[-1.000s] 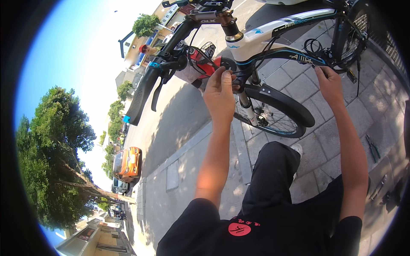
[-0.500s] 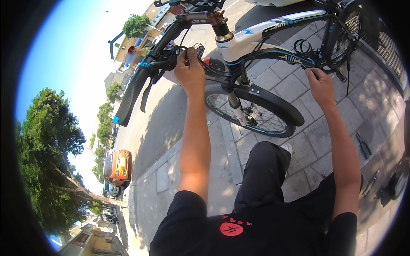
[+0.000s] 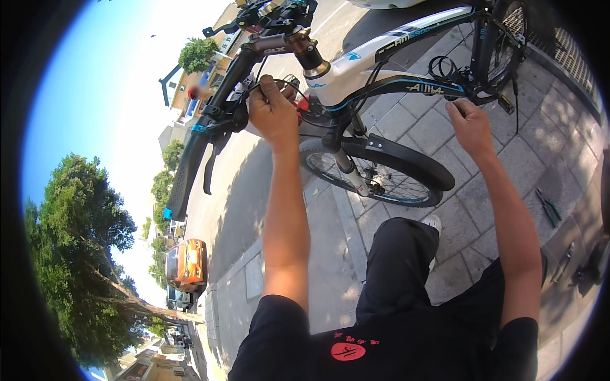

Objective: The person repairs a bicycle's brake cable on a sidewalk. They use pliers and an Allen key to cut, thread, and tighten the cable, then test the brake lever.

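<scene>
A white, black and blue mountain bike stands before me. Its handlebar runs down at the left to a black grip and brake lever. My left hand is closed with thumb and fingers pinched on a black cable beside the bar; the fingertips are partly hidden. Under the frame's lower tube, my right hand is closed in a pinch; whatever it holds is too small to make out. A coil of black cable hangs just above that hand.
The front wheel with its black mudguard stands on the paving, just beyond my knee. Pliers and a metal tool lie on the ground at right. An orange car and a tree are at left.
The view has tilted a little, so the handlebar, car and tree sit differently in it. My left hand has shifted slightly left and down; both hands stay closed near the same bike parts.
</scene>
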`<state>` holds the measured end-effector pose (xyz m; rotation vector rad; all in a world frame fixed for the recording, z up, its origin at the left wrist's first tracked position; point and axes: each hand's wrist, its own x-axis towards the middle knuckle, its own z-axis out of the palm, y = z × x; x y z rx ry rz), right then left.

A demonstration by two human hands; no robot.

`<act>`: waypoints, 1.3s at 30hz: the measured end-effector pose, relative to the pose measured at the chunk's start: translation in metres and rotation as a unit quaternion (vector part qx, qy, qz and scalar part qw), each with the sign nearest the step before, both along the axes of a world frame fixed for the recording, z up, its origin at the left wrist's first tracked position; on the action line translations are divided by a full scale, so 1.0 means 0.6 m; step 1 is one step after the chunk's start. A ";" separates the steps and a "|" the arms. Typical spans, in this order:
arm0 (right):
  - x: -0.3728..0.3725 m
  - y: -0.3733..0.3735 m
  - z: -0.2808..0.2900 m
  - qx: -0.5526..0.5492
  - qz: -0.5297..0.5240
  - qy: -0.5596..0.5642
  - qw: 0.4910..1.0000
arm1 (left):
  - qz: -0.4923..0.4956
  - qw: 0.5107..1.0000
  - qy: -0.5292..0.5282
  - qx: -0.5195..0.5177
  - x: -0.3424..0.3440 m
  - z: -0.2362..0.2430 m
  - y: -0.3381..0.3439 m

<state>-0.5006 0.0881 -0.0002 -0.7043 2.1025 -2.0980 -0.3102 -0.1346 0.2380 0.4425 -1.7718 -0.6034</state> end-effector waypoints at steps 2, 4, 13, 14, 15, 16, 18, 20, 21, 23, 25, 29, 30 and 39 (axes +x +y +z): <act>0.003 -0.008 -0.002 0.003 -0.019 0.019 1.000 | -0.012 1.000 0.003 -0.002 0.002 0.006 0.004; 0.002 -0.019 -0.010 0.004 -0.038 0.023 0.999 | -0.042 0.999 0.014 0.011 -0.002 0.011 0.014; -0.053 -0.002 -0.002 0.030 -0.078 0.001 0.997 | -0.048 0.999 0.024 -0.008 -0.005 0.003 -0.010; -0.054 0.001 -0.011 0.038 -0.073 0.006 0.997 | -0.038 0.999 0.024 0.007 -0.003 -0.006 -0.010; -0.056 -0.002 -0.017 0.048 -0.068 0.010 0.996 | -0.040 0.999 0.028 -0.011 -0.009 -0.007 -0.015; -0.048 -0.005 -0.019 0.047 -0.071 0.015 0.996 | -0.037 0.999 0.028 -0.024 -0.005 -0.013 -0.016; -0.037 -0.011 -0.022 0.047 -0.078 0.025 0.995 | -0.011 0.999 0.004 -0.033 0.012 -0.026 -0.029; -0.043 -0.018 -0.036 0.048 -0.075 0.039 0.995 | 0.026 0.997 -0.048 -0.053 0.028 -0.029 -0.047; -0.048 -0.022 -0.041 0.047 -0.075 0.046 0.995 | 0.053 0.995 -0.060 -0.060 0.033 -0.033 -0.046; -0.035 -0.016 -0.022 0.051 -0.060 0.004 0.997 | 0.043 0.995 -0.090 -0.018 0.036 -0.051 -0.036; -0.029 -0.014 -0.017 0.050 -0.054 -0.006 0.997 | 0.040 0.991 -0.124 -0.002 0.041 -0.048 -0.013; -0.030 -0.023 -0.029 0.039 -0.057 0.034 0.997 | 0.042 0.980 -0.194 -0.009 0.054 -0.065 -0.028; -0.028 -0.023 -0.029 0.036 -0.058 0.041 0.997 | 0.020 0.982 -0.185 0.033 0.055 -0.059 -0.027; -0.052 -0.021 -0.021 0.053 -0.087 0.047 0.994 | -0.108 0.976 -0.054 0.181 0.010 -0.007 -0.022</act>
